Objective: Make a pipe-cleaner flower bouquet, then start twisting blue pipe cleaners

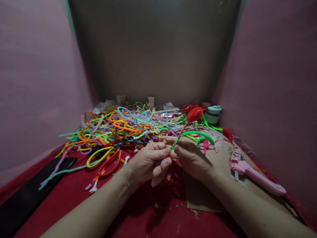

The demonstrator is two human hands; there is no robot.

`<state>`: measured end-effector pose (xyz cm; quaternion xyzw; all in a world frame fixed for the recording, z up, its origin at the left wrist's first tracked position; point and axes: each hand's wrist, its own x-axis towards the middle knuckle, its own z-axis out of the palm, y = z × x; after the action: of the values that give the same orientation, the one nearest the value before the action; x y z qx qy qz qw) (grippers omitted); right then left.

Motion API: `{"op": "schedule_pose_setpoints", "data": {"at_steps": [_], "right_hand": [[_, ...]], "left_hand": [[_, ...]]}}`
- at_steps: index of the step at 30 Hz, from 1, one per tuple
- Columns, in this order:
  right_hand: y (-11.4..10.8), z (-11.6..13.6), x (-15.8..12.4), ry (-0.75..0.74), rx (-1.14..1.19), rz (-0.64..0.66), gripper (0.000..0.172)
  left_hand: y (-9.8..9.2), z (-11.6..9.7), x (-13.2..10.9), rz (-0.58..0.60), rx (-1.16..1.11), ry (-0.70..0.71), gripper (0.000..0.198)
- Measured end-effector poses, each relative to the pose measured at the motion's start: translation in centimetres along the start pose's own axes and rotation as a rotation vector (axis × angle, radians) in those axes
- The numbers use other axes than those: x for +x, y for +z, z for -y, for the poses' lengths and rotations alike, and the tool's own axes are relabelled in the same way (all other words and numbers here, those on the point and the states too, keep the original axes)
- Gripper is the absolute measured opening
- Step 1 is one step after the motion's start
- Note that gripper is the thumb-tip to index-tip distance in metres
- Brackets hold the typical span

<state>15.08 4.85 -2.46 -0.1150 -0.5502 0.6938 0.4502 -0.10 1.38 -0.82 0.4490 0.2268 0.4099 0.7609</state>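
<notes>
The 2 hands met over a red cloth (74,201), both closed on 1 fuzzy pipe-cleaner flower (194,114). It had a plump red bud wound into an oval on a thin green stem that slanted down from the bud into the fingers. The left hand (148,162) had its thumb and fingers curled shut around the stem's lower end. The right hand (190,157) pinched the stem just above it, touching the left, so the bottom of the stem was hidden between them. A bright green pipe cleaner (199,134) arched beside the stem, over the right hand. Behind the hands lay a loose, tangled heap of pipe cleaners (119,127) in orange, purple, blue, yellow and green, soft and wiry. To the right, a smooth pink glue gun (255,173) rested on a flat brown cardboard sheet (223,155), near the right forearm. 2 round pale teal containers (213,114) stood stacked just behind the bud. A flat black slab (27,195) lay at the left edge, well apart from the hands.
</notes>
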Motion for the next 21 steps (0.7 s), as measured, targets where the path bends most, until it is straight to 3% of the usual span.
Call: {"op": "schedule_pose_setpoints", "data": {"at_steps": [2,5,8,11,14,18,21], "right_hand": [[0.1,0.1,0.0,-0.005,0.006,-0.016,0.001],[0.2,0.0,0.1,0.005,0.024,-0.066,0.005],[0.2,-0.2,0.2,0.008,0.057,-0.116,0.001],[0.1,-0.5,0.4,-0.003,0.063,-0.161,0.006],[0.1,-0.7,0.5,-0.027,0.024,-0.24,0.01],[0.3,-0.5,0.3,-0.018,-0.124,-0.255,0.015],[0.6,-0.4,0.2,-0.018,-0.218,-0.266,0.016]], "left_hand": [[-0.1,0.1,0.0,0.014,-0.033,-0.007,0.014],[-0.1,0.0,0.0,0.012,-0.007,-0.016,0.014],[0.2,-0.3,0.1,-0.073,0.161,-0.009,0.019],[1.0,-0.6,0.1,-0.309,0.589,0.11,0.023],[1.2,-0.2,0.0,-0.506,1.143,0.358,0.02],[0.2,0.9,-0.1,-0.506,1.621,0.63,0.016],[-0.4,1.3,-0.1,-0.497,1.765,0.671,0.016]]}}
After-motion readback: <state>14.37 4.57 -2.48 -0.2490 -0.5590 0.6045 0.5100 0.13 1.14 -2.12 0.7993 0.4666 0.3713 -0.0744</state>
